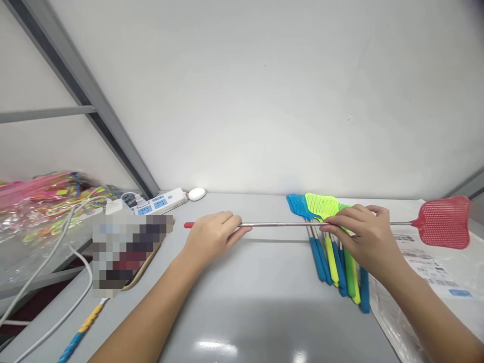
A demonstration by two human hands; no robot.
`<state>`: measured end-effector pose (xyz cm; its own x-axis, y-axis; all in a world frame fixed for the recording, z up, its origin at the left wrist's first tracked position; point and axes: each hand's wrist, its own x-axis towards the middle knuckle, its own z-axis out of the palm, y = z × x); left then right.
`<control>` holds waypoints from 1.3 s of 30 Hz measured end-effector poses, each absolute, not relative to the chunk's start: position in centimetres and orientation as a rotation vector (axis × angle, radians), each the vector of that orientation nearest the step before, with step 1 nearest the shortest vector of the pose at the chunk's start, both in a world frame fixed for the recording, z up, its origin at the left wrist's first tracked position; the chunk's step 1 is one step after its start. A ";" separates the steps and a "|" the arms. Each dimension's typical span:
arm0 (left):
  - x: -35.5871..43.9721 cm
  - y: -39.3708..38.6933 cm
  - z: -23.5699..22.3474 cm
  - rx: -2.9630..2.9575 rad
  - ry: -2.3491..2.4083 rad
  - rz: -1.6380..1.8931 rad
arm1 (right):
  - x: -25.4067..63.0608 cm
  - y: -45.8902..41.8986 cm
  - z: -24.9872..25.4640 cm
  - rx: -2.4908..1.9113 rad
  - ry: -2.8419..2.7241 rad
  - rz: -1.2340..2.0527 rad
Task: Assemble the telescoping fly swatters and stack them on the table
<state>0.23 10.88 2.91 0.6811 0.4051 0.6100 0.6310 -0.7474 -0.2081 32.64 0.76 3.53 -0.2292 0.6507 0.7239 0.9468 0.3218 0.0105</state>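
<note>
I hold a red fly swatter (445, 222) level above the grey table (257, 282), its thin metal rod stretched out long from left to right. My left hand (212, 236) is closed round the red handle end, whose tip pokes out to the left. My right hand (363, 232) pinches the rod nearer the red mesh head at the far right. Beneath my right hand lies a pile of several blue, yellow and green swatters (333, 247) with their handles pointing toward me.
A white power strip (161, 202) and a small white oval object (196, 193) sit by the back wall. Bagged colourful items (41, 206) and white cables (56, 262) are at the left. A clear printed plastic bag (427, 272) lies at the right.
</note>
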 end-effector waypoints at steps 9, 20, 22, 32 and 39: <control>0.4 10.8 1.8 -2.511 -0.921 -0.814 | 31.2 0.7 2.5 -1.412 -1.927 -0.633; 3.4 8.1 1.3 -2.628 -0.814 -0.711 | 27.5 -0.2 2.5 -1.415 -1.978 -0.581; 3.8 7.7 1.2 -2.638 -0.794 -0.691 | 27.1 -0.3 2.4 -1.423 -1.983 -0.578; 3.8 8.1 1.4 -2.646 -0.880 -0.592 | 26.5 -0.1 2.1 -1.411 -2.039 -0.559; 1.4 9.8 2.7 -2.613 -1.045 -0.556 | 28.3 0.1 2.5 -1.420 -1.942 -0.575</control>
